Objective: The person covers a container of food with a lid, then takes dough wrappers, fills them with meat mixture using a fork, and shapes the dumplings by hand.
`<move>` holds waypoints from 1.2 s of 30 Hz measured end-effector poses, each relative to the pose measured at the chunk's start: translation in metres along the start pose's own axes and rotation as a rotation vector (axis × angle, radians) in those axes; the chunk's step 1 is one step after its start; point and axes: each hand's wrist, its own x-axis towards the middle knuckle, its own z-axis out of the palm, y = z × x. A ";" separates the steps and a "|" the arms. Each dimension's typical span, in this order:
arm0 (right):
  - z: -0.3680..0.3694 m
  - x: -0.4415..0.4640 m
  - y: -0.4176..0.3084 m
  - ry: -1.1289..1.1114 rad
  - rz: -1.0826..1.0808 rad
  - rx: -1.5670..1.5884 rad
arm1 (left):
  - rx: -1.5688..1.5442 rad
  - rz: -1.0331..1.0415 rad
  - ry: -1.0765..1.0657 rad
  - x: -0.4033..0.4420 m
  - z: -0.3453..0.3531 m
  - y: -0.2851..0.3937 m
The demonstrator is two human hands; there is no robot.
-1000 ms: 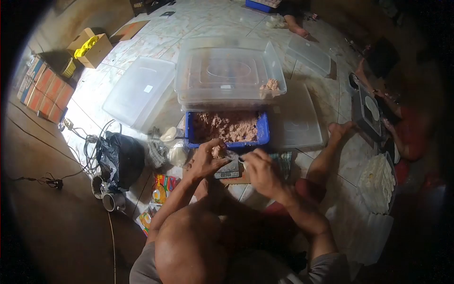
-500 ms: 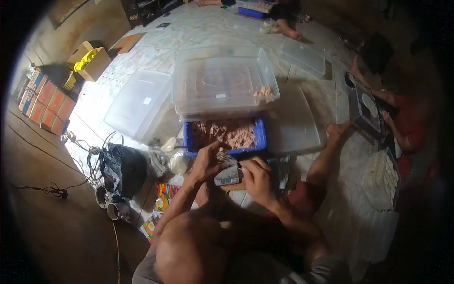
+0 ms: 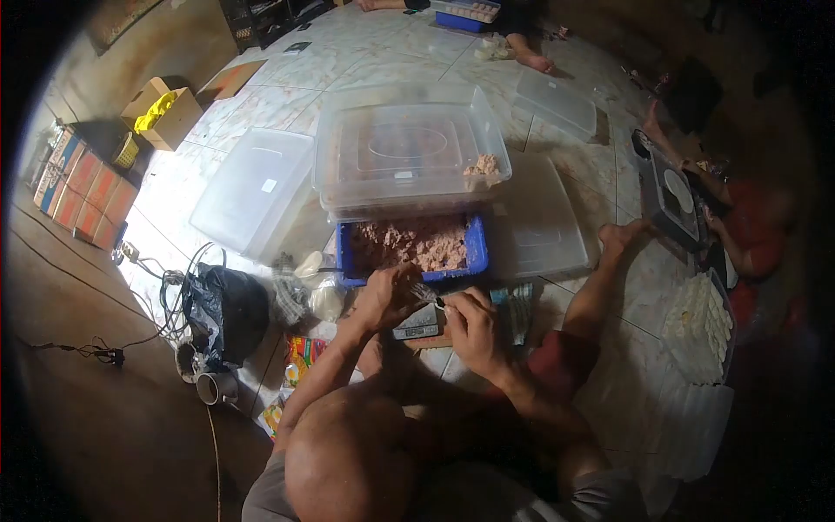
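Just in front of the blue tub [image 3: 484, 252], my left hand [image 3: 388, 297] is closed around a small crumpled piece of clear plastic [image 3: 424, 292] that looks like a bag. My right hand [image 3: 472, 324] pinches its other end, where a small dark and white bit shows; I cannot make out what that is. The plastic stretches between both hands. Pinkish minced mixture [image 3: 416, 245] lies in the tub. Beneath my hands, a grey device like a scale [image 3: 417, 325] is partly hidden.
A large clear plastic box [image 3: 404, 187] stands behind the tub, with a lump of mixture [image 3: 484, 167] on it. Clear lids [image 3: 252, 193] lie on the tiles. A black bag [image 3: 228, 309], cables and a mug [image 3: 217, 388] are left. Another person's arms [image 3: 720, 217] are at right, near stacked pale pieces [image 3: 698, 331].
My left hand has curled further over the plastic, its raised fingers now folded in. My right hand stays almost in place.
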 end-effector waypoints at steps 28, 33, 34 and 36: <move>-0.015 -0.022 -0.021 0.103 0.133 0.167 | -0.367 -0.089 -0.072 -0.007 -0.011 0.017; -0.008 -0.016 -0.028 0.118 0.171 0.221 | -0.143 0.043 0.095 -0.002 0.001 -0.001; -0.010 -0.013 -0.032 0.198 0.146 0.207 | -0.216 0.008 0.043 -0.002 -0.008 0.017; 0.002 -0.013 -0.023 0.103 0.166 0.207 | -0.189 -0.103 -0.018 -0.002 -0.004 0.009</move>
